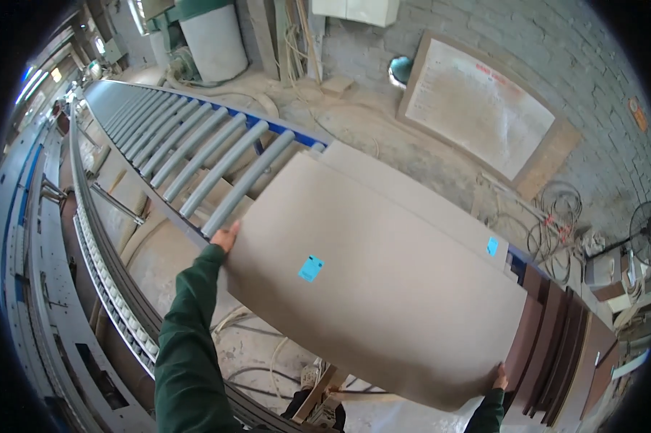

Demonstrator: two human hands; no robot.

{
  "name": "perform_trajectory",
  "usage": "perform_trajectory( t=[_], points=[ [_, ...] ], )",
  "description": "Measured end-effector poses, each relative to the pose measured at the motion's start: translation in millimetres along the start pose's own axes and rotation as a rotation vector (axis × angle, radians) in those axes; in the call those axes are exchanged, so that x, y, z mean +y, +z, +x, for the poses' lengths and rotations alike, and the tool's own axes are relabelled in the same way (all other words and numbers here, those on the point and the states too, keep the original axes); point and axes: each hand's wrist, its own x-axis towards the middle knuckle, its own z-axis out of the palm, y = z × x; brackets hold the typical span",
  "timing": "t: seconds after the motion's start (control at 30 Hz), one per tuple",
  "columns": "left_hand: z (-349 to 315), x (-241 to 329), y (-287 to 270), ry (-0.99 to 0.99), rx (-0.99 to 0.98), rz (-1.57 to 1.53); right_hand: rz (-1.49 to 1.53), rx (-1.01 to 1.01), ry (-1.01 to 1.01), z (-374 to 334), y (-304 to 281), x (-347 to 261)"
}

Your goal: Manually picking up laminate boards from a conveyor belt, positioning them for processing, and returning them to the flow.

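Panel (pixel 383 296), grabbed at both ends

Left hand (pixel 227 237) has its grip on the edge near 9 o'clock; right hand (pixel 500 377) holds near 4, undersides hidden. It's dead centre, partly covering a second panel (pixel 419 200), roller conveyor (pixel 250 184) off toward 10. Guessing stiffish, smooth, awkwardly heavy, so opposite ends beat one side. Pale drum (pixel 213 45) at 11, contents hidden.

Left grip (pixel 226 237): bare, closed, fingers partly hidden. Left forearm (pixel 188 339): green-sleeved, extended forward, located below its grip. Right grip (pixel 500 377): bare, closed, positioned well apart, to the right of the left grip and nearer the body. Right forearm (pixel 487 415): green-sleeved, short section visible below its grip.
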Motion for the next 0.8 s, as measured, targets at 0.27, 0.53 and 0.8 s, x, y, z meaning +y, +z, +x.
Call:
perform_trajectory(
  t=[0.27, 0.53, 0.8],
  points=[
    [-69.4, 110.8, -85.1, -0.175, 0.007, 0.227, -0.315, 0.344, 0.162, -12.2, -5.3, -117.1],
    [-248.4, 79.6, -247.6, -0.289, 0.037, 0.076, -0.345, 0.056, -0.108, -30.5, -19.4, -233.2],
    [-554.0, -14.4, -335.1, -0.527, 0.503, -0.198, -0.522, -0.303, -0.332, -61.8, -80.1, -231.2]
  ],
)
